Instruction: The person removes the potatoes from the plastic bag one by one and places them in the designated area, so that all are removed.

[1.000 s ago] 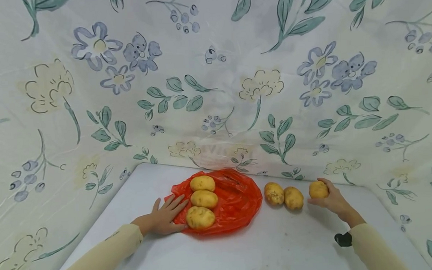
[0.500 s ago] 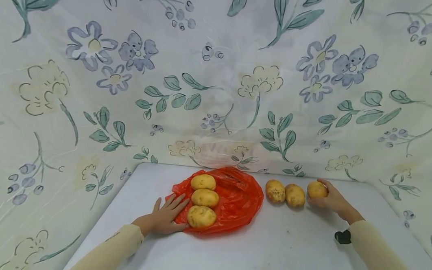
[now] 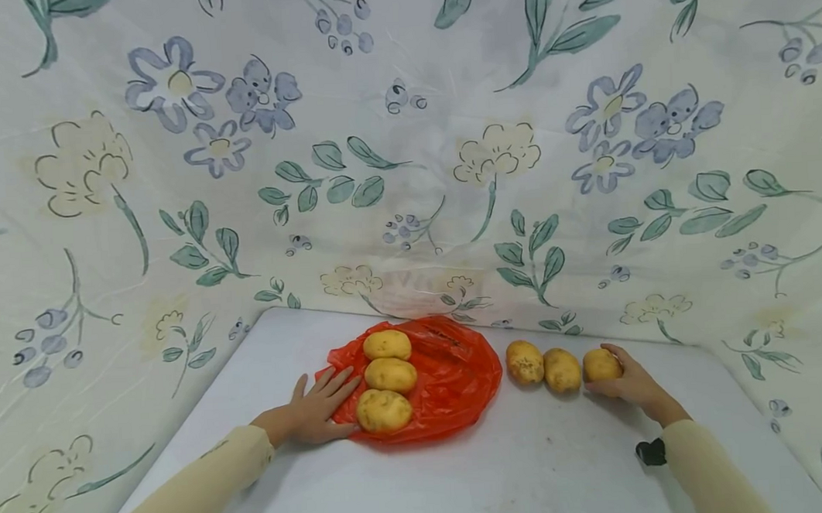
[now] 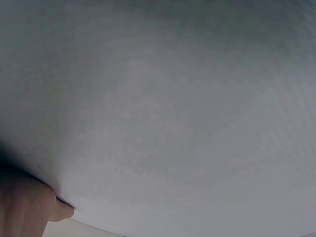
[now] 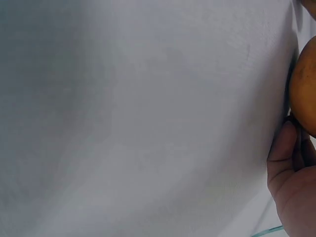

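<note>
While my left hand [image 3: 314, 413] lay spread on the left edge of a crumpled red plastic bag [image 3: 460, 386], its fingers extended and gripping nothing, my right hand [image 3: 632, 387] had a single potato [image 3: 602, 365] between thumb and fingers at the far right of the row. That potato looked to be resting on the white desk [image 3: 492, 477], with my thumb curled along its near side and a finger reaching over its far side. Just to its left, with a narrow gap, sat an oval potato [image 3: 563, 369], leaning close against a speckled potato [image 3: 525, 362]; whether those two actually touched, I could not tell. The speckled one lay just beside the bag's right edge. On the bag itself, toward its left side, three more potatoes ran in a column: a far potato [image 3: 388, 344], a middle potato [image 3: 391, 375] and a near potato [image 3: 384, 410], the near one closest to my left thumb. The bag lay flattened, wrinkled and shiny beneath them. Pale yellow sleeves [image 3: 193, 485] covered both my forearms, and a small black object [image 3: 651, 452] showed at my right cuff, too indistinct to name. Behind the desk and along its sides hung a pale sheet [image 3: 408, 210] printed with blue flowers, cream blossoms and green leaves.
</note>
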The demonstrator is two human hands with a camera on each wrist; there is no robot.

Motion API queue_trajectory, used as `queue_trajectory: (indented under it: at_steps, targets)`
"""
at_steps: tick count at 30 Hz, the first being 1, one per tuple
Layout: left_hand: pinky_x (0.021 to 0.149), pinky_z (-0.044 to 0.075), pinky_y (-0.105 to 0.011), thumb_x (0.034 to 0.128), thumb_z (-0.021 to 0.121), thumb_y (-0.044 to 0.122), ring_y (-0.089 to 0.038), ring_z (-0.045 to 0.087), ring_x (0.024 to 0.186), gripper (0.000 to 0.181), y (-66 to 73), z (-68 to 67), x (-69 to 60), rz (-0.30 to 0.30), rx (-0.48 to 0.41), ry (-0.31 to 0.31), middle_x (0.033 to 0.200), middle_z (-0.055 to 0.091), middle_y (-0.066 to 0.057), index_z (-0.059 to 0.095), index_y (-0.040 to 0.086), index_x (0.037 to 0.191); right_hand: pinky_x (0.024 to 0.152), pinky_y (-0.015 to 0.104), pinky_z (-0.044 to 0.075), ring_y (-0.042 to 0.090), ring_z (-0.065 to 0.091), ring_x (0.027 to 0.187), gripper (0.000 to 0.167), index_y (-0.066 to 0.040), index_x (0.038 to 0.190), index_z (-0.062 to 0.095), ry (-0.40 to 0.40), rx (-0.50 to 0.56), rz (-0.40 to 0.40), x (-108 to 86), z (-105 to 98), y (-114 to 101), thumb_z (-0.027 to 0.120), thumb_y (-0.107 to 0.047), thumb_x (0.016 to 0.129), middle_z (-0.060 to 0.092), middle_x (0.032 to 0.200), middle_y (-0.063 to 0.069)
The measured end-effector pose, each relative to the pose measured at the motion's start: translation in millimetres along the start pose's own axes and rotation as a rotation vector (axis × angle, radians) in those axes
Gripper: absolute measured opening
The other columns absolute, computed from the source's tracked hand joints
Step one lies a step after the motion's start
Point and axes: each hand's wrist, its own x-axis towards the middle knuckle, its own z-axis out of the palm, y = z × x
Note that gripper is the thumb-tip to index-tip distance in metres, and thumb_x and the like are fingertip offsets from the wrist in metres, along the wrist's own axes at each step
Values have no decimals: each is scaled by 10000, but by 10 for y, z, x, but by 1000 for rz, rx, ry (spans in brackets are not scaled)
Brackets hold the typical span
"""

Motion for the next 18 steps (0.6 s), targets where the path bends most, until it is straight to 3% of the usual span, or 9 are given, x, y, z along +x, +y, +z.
queue_trajectory:
  at_steps: [6,18]
  targets:
    - [1112,-57,-756,853,497,758,-441,53,1514,987,17,-6,0,11,-9,-5,1662,132,-135,216,156,1584,1066,665,331,491,389,1288,1094,-65,1565,96,-13,-13,-6,-24,22,-17,810,-366,792,260,1506,343]
    - [1142,-35,-724,845,530,740,-386,52,1534,950,-50,86,65,-20,14,30,1672,137,-59,245,208,1579,1077,688,284,497,355,1299,1065,-58,1550,21,-53,-20,-35,2,56,-26,761,-337,837,261,1487,337]
